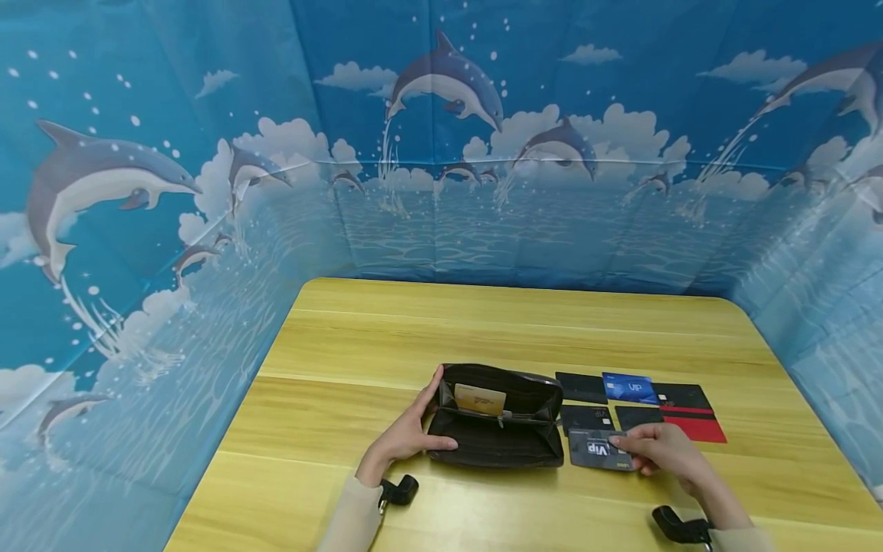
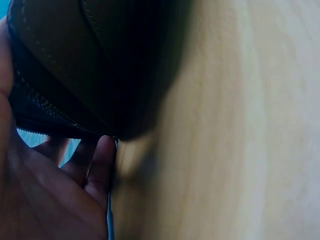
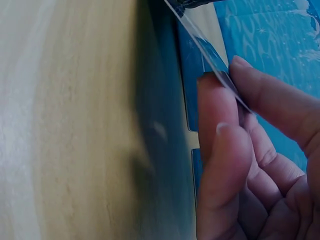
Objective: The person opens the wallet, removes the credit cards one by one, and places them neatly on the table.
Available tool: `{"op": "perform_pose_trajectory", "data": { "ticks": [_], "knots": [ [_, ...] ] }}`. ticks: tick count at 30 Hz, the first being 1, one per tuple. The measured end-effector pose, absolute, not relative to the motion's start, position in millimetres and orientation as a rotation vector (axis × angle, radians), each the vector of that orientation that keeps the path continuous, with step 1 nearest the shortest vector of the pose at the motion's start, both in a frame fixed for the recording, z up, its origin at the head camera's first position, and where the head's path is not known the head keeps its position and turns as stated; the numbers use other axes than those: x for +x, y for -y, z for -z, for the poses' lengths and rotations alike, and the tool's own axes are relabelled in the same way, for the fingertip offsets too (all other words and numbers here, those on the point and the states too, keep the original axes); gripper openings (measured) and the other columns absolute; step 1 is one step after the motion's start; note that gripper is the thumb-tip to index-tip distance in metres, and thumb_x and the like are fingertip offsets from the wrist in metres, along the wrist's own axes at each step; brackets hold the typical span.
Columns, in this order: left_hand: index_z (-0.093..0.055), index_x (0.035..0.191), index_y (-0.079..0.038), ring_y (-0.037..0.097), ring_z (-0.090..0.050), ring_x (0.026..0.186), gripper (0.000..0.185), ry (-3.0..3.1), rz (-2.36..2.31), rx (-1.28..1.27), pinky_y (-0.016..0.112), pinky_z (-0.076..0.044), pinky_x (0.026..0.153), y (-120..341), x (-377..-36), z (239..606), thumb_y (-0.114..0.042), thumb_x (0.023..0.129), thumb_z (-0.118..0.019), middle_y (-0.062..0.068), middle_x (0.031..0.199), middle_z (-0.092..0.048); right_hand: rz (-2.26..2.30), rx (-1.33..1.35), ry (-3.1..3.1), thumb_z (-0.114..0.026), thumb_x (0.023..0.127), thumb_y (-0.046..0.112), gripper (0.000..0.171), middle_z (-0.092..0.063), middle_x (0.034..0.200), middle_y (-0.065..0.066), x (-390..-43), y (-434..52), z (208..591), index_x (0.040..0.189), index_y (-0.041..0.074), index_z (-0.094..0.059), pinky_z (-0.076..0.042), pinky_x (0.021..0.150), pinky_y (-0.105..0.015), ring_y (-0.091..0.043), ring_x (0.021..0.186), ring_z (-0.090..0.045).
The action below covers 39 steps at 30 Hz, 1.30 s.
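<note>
A black zip wallet [image 1: 498, 418] lies open on the wooden table [image 1: 414, 337], with a gold card [image 1: 479, 399] standing in its far pocket. My left hand [image 1: 414, 429] grips the wallet's left end, thumb on the near flap and fingers behind the far one; in the left wrist view the dark wallet [image 2: 90, 60] fills the top and my fingers [image 2: 95, 165] curl under it. My right hand [image 1: 662, 448] pinches a grey VIP card [image 1: 599, 449] just right of the wallet. The right wrist view shows that card [image 3: 210, 60] edge-on between thumb and fingers [image 3: 220, 150].
More cards lie flat right of the wallet: a blue VIP card [image 1: 629, 388], black cards [image 1: 581, 387], and a black-and-red card [image 1: 693, 418]. A blue dolphin-print backdrop [image 1: 207, 192] walls in the table on three sides.
</note>
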<state>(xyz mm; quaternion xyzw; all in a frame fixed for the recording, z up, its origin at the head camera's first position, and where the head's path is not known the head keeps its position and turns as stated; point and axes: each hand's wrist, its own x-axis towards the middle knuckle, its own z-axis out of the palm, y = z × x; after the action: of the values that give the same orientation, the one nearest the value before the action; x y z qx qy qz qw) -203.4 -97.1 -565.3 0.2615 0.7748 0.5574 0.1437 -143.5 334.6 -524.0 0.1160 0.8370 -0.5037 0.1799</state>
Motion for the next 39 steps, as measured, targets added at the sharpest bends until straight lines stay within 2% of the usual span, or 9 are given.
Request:
{"op": "perform_pose_trajectory", "data": {
  "ticks": [14,39],
  "knots": [
    [0.004,0.151,-0.04,0.022,-0.005,0.141,0.114,-2.234,-1.605,0.771,0.053,-0.019,0.108,96.6,-203.4,563.6,-0.034,0.076,-0.081,-0.006,0.157,0.001,1.177,0.444,-2.609,-0.084,0.069,0.04,0.04,-0.058,0.056,-0.003,-142.4,-329.0,532.2,0.07,0.004,-0.068,-0.047,0.047,-0.026,-0.015,0.049,-0.053],
    [0.004,0.151,-0.042,0.021,-0.005,0.141,0.114,-2.254,-1.59,0.759,0.054,-0.017,0.108,96.9,-204.7,567.7,-0.034,0.075,-0.082,-0.007,0.157,0.0,1.1,0.482,-2.568,-0.085,0.064,0.045,0.044,-0.059,0.054,-0.004,-145.0,-329.4,529.3,0.066,0.004,-0.066,-0.045,0.046,-0.026,-0.014,0.048,-0.054]
  ]
}}
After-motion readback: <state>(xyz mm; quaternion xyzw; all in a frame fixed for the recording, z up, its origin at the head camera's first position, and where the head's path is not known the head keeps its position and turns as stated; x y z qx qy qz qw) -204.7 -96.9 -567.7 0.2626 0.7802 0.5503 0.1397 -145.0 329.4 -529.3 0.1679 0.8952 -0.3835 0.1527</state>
